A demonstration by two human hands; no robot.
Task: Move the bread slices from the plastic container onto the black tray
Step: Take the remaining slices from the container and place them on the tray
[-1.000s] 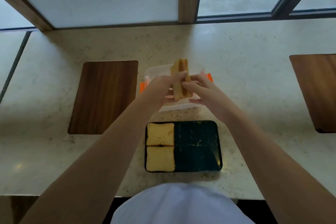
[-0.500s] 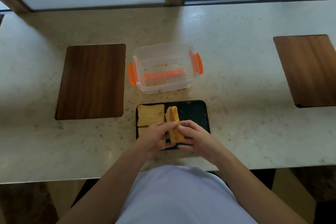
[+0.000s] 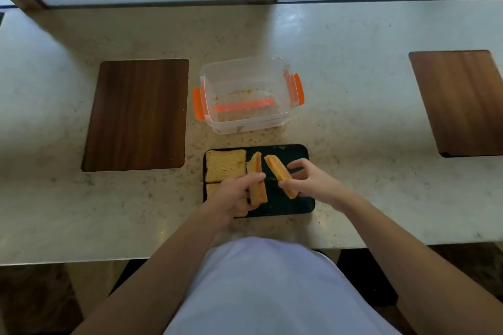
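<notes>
The black tray (image 3: 296, 153) lies at the counter's front edge. One bread slice (image 3: 224, 164) lies flat in its far left corner, and a second flat slice (image 3: 211, 188) below it is mostly hidden by my left hand (image 3: 234, 196). That hand grips a slice on edge (image 3: 257, 179) over the tray's middle. My right hand (image 3: 310, 181) grips another slice on edge (image 3: 280, 175), tilted away from the first. The clear plastic container (image 3: 246, 95) with orange clips stands just behind the tray and holds only crumbs.
A dark wooden board (image 3: 136, 114) is set into the marble counter (image 3: 353, 106) left of the container. Another wooden board (image 3: 460, 102) sits at the far right. Windows run along the back, and my white shirt fills the bottom.
Both hands carried two slices pressed together from above the container down over the tray. The two slices have now come apart, one in each hand.
</notes>
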